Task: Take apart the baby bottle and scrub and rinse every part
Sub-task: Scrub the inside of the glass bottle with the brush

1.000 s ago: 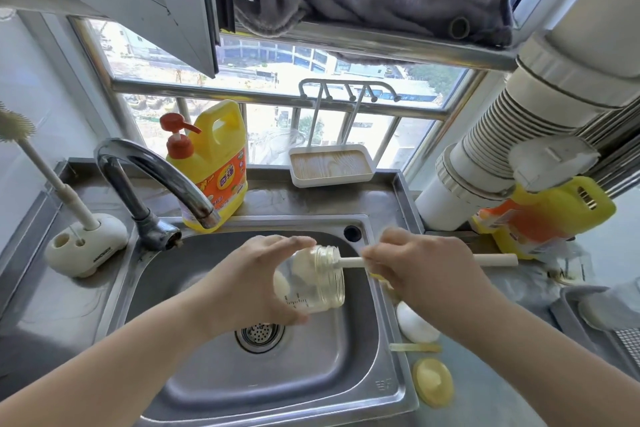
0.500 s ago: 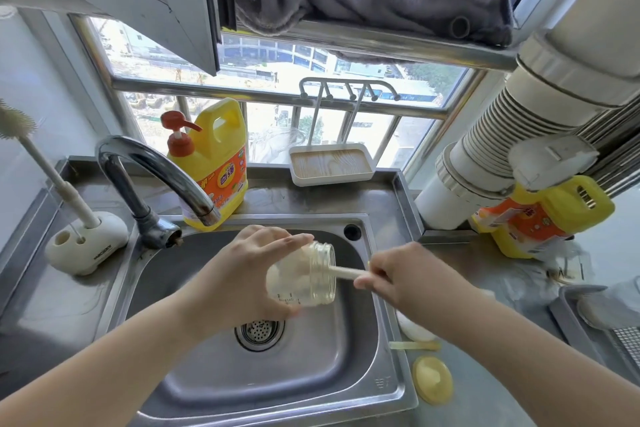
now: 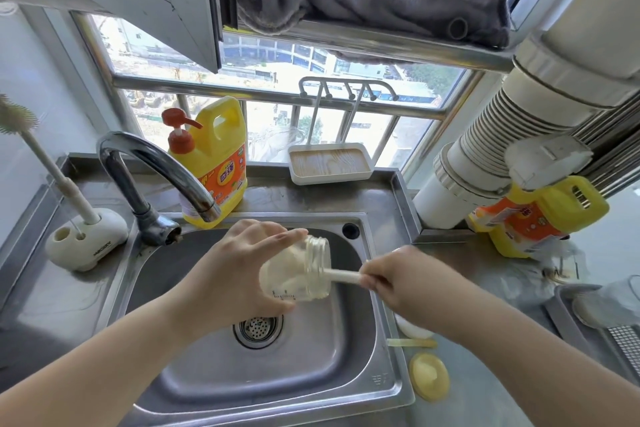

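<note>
Your left hand [image 3: 232, 274] curls its fingers and thumb around the clear glass baby bottle body [image 3: 298, 270], holding it on its side above the stainless steel sink basin [image 3: 194, 357], threaded mouth turned to your right. Your right hand [image 3: 398, 282] pinches the cream plastic handle of the bottle brush [image 3: 343, 276], fingers closed tight on it; the brush end sits inside the bottle, pale through the glass. Straight below the bottle lies the round perforated drain strainer [image 3: 258, 328]. On the counter to the right of the basin rest a white rounded piece [image 3: 414, 329], partly hidden by your forearm, a thin pale yellow stick [image 3: 412, 342] and a round yellow cap [image 3: 429, 376]. The curved chrome tap [image 3: 156, 170] arches over the basin's back left, with a yellow detergent jug with a red pump [image 3: 211, 156] just behind it.
</note>
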Demonstrator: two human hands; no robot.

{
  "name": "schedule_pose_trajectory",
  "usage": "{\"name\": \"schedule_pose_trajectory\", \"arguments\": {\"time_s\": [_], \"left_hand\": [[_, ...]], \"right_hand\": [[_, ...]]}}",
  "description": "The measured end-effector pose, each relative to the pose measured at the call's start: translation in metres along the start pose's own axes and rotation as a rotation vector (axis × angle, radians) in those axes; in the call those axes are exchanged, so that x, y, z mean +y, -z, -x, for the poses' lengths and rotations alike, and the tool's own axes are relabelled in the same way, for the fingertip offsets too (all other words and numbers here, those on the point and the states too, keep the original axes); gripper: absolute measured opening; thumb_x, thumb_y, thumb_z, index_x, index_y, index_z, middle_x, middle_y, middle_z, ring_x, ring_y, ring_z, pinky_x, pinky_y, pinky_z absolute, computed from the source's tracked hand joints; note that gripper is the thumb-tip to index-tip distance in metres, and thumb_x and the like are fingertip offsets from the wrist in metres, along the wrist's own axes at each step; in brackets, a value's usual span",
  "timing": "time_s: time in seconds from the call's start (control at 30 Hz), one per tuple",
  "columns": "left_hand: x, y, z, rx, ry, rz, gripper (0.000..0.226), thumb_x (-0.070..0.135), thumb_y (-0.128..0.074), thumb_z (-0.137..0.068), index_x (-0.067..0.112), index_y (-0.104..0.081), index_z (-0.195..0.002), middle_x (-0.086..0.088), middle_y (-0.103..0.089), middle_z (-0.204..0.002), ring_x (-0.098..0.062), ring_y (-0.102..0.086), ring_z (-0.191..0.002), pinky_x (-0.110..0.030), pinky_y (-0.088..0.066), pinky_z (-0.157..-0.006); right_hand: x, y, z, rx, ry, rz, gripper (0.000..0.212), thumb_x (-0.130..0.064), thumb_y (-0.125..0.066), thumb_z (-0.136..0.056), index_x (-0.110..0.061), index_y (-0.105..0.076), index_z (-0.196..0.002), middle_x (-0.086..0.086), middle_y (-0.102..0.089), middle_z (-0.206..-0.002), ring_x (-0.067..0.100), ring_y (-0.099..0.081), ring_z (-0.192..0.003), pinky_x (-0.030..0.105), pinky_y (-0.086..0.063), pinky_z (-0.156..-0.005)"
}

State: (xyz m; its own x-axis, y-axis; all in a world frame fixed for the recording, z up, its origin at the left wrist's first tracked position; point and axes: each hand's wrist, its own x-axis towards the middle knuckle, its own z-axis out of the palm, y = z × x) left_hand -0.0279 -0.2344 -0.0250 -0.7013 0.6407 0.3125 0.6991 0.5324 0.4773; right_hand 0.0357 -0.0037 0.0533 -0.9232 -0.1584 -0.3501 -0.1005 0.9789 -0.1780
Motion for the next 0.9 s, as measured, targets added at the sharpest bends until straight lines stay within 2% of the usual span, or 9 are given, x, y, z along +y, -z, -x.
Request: {"name": "schedule_pose_trajectory", "arguments": {"time_s": [0.07,0.17,0.23,0.4,0.5,0.63,0.73,0.83,0.9], "left_hand": [[0.004,-0.001,0.000,0.006,-0.055,-0.046,0.080,0.066,-0.059,-0.058,0.035,-0.043,-0.130,0.001,-0.062,-0.114,-0.021,-0.055,-0.103,-0.033,-0.049,-0.082],[0.005,-0.003,0.002,0.014,-0.105,-0.061,0.077,0.064,-0.057,-0.059,0.033,-0.045,-0.129,-0.001,-0.061,-0.114,-0.023,-0.057,-0.102,-0.036,-0.052,-0.078],[0.005,-0.004,0.003,0.022,-0.085,-0.040,0.078,0.064,-0.058,-0.059,0.033,-0.044,-0.129,0.000,-0.061,-0.114,-0.021,-0.055,-0.104,-0.036,-0.051,-0.081],[0.004,0.004,0.005,0.062,0.014,0.093,0.083,0.065,-0.064,-0.056,0.039,-0.040,-0.131,0.007,-0.059,-0.116,-0.012,-0.051,-0.106,-0.028,-0.043,-0.090],[0.011,0.006,0.003,0.071,0.017,0.133,0.084,0.064,-0.065,-0.055,0.041,-0.039,-0.132,0.014,-0.053,-0.117,-0.006,-0.046,-0.107,-0.019,-0.036,-0.091],[0.011,0.007,0.003,0.090,-0.020,0.073,0.082,0.064,-0.063,-0.057,0.034,-0.043,-0.131,0.004,-0.059,-0.118,-0.010,-0.047,-0.107,-0.027,-0.041,-0.089],[0.008,0.006,0.006,0.044,-0.093,0.012,0.079,0.063,-0.061,-0.060,0.032,-0.044,-0.130,-0.001,-0.061,-0.116,-0.012,-0.046,-0.107,-0.028,-0.042,-0.088],[0.010,-0.001,0.010,0.022,-0.083,0.031,0.080,0.063,-0.062,-0.059,0.034,-0.043,-0.131,0.002,-0.061,-0.116,-0.010,-0.047,-0.106,-0.026,-0.043,-0.087],[0.008,-0.002,0.011,0.038,-0.027,0.053,0.082,0.064,-0.063,-0.057,0.037,-0.042,-0.132,0.004,-0.060,-0.117,-0.012,-0.049,-0.106,-0.029,-0.045,-0.087]], "right_hand": [[-0.008,-0.003,0.000,-0.162,-0.008,-0.151,0.024,-0.034,-0.045,-0.097,-0.024,-0.066,-0.097,-0.011,-0.044,-0.060,0.009,-0.045,-0.058,0.008,-0.036,-0.052],[-0.006,0.005,0.005,-0.340,-0.088,-0.434,0.028,-0.039,-0.047,-0.095,-0.023,-0.069,-0.089,-0.002,-0.053,-0.065,0.012,-0.046,-0.059,0.022,-0.040,-0.060],[0.000,0.011,0.008,-0.332,-0.092,-0.377,0.028,-0.040,-0.047,-0.095,-0.023,-0.069,-0.088,-0.003,-0.051,-0.063,0.012,-0.044,-0.057,0.025,-0.038,-0.058],[0.009,0.003,0.009,0.360,0.066,0.319,0.034,-0.038,-0.037,-0.094,-0.023,-0.066,-0.084,-0.008,-0.054,-0.063,0.013,-0.054,-0.053,0.027,-0.046,-0.046],[-0.003,-0.006,0.010,0.454,0.088,0.345,0.032,-0.032,-0.038,-0.090,-0.022,-0.068,-0.081,-0.006,-0.054,-0.061,0.016,-0.056,-0.048,0.027,-0.045,-0.038],[-0.015,-0.005,0.004,0.127,0.006,0.093,0.029,-0.036,-0.035,-0.100,-0.022,-0.061,-0.100,-0.007,-0.047,-0.072,0.018,-0.054,-0.070,0.028,-0.047,-0.065],[-0.020,0.003,0.008,-0.123,0.042,-0.142,0.028,-0.035,-0.042,-0.098,-0.022,-0.067,-0.097,-0.010,-0.041,-0.059,0.006,-0.040,-0.053,0.012,-0.033,-0.050],[-0.021,0.008,0.012,-0.224,0.030,-0.137,0.030,-0.037,-0.043,-0.097,-0.022,-0.068,-0.092,-0.008,-0.044,-0.058,0.007,-0.040,-0.053,0.015,-0.034,-0.052],[-0.015,0.012,0.009,-0.149,0.035,0.007,0.031,-0.038,-0.040,-0.099,-0.020,-0.065,-0.098,-0.008,-0.045,-0.063,0.012,-0.048,-0.062,0.023,-0.047,-0.063]]}}
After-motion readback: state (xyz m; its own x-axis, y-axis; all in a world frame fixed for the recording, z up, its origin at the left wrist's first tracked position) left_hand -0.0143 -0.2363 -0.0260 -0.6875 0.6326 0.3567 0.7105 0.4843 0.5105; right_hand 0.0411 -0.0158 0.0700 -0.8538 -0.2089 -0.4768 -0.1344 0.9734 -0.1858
